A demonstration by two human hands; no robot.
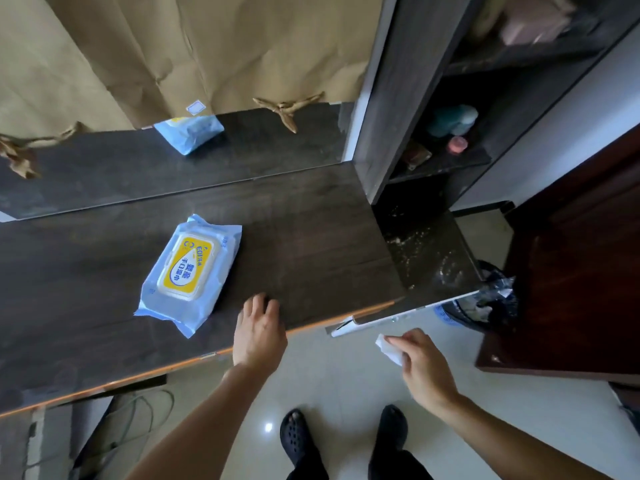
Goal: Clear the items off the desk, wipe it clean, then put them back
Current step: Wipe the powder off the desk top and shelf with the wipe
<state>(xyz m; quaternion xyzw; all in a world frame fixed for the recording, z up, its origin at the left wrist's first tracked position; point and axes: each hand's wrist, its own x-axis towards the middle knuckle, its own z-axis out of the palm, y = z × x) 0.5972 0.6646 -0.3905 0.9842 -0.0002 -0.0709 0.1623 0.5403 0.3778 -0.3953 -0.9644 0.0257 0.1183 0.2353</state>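
Observation:
A dark wooden desk [311, 230] runs across the view with a mirror at its back. On it lies a blue pack of wet wipes [189, 271] with a yellow lid. My left hand [259, 332] rests on the desk's front edge, just right of the pack, fingers relaxed on the wood. My right hand [420, 367] is off the desk, over the floor, and pinches a crumpled white wipe [389, 348].
A dark shelf unit [398, 98] stands at the desk's right end, with small bottles on its shelves. A lower dusty shelf [429, 258] sits beside a bin lined with a black bag [485, 299]. Brown paper [207, 46] covers the mirror's upper part. Cables lie under the desk.

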